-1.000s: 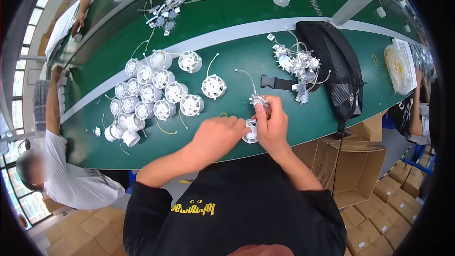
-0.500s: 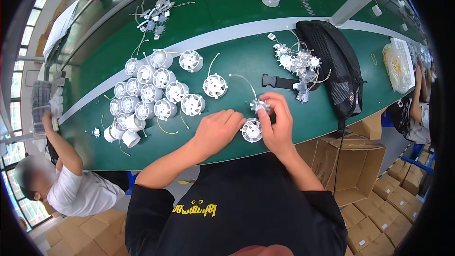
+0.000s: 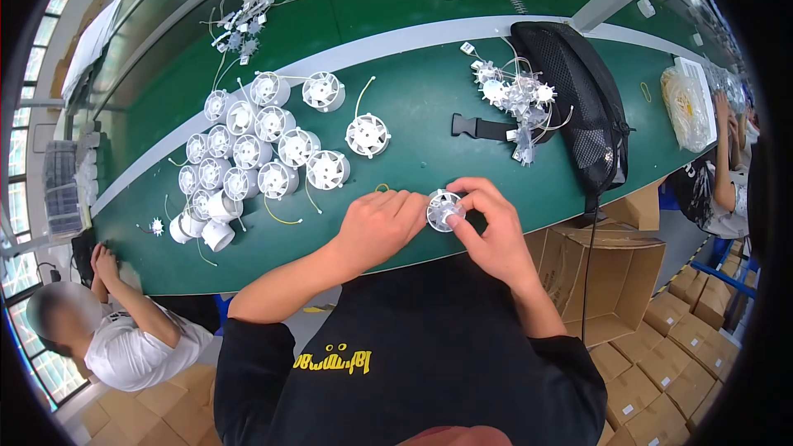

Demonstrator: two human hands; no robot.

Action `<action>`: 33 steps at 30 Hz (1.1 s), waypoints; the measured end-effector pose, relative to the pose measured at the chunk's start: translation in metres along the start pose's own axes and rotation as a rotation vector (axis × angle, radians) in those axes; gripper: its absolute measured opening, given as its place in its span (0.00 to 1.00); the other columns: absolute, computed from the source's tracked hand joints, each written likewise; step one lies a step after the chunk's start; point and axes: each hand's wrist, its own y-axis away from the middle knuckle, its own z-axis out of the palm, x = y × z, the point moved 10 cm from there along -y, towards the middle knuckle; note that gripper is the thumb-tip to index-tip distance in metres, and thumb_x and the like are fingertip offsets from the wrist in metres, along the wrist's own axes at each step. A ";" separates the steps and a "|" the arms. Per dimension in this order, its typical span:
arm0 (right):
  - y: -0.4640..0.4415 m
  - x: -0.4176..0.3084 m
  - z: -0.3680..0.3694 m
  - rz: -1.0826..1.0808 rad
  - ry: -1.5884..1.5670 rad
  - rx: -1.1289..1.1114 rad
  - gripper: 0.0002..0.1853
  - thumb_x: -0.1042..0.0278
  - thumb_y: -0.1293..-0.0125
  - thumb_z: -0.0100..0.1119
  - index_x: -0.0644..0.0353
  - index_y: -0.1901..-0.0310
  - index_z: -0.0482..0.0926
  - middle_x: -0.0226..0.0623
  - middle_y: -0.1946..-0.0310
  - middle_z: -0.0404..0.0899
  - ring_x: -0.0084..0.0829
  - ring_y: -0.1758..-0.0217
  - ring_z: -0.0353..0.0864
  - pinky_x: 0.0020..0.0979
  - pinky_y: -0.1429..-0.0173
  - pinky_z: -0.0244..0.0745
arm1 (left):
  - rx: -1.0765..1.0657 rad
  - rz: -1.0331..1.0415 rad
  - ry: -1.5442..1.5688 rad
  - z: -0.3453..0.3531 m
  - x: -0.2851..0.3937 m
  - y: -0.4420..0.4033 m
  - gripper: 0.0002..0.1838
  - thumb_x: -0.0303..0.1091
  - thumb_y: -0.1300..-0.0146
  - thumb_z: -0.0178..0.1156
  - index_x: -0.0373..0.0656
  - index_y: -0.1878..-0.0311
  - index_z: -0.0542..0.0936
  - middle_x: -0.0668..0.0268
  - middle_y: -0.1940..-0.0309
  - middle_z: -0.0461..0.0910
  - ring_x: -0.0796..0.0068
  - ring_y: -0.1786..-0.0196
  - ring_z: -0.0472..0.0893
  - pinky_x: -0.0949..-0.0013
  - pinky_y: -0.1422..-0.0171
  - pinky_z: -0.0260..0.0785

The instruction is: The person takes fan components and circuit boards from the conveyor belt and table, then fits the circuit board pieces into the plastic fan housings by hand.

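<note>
A white round fan housing (image 3: 432,219) is at the table's front edge between my hands. A small clear, star-shaped motor part (image 3: 450,208) sits in its opening; how deep it is seated I cannot tell. My right hand (image 3: 496,235) is closed, with thumb and fingers on that motor part. My left hand (image 3: 382,223) is closed too, its curled fingertips at the housing's left side. A short yellowish wire loop (image 3: 382,187) shows above the left knuckles; its course under the hand is hidden. Another white fan housing (image 3: 368,135) lies just beyond, its wire pointing away.
Grouped white fan housings (image 3: 248,151) stand to the left. Piles of star-shaped motors (image 3: 522,99) lie right of centre and at back left (image 3: 244,25). A black mesh bag (image 3: 570,91) with a buckle strap lies right. People sit at both sides; an open carton (image 3: 615,281) stands below.
My right hand has brought the star-shaped motor part down into the housing, and its upright wire no longer shows above. The person at left has drawn an arm back from the stacked trays.
</note>
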 end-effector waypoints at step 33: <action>0.017 0.004 -0.058 -0.258 0.481 0.451 0.13 0.79 0.42 0.63 0.64 0.53 0.81 0.46 0.52 0.82 0.50 0.49 0.82 0.45 0.44 0.79 | -0.100 -0.326 -0.192 -0.115 -0.129 -0.151 0.30 0.37 0.42 0.74 0.39 0.39 0.74 0.51 0.46 0.81 0.48 0.49 0.85 0.55 0.44 0.79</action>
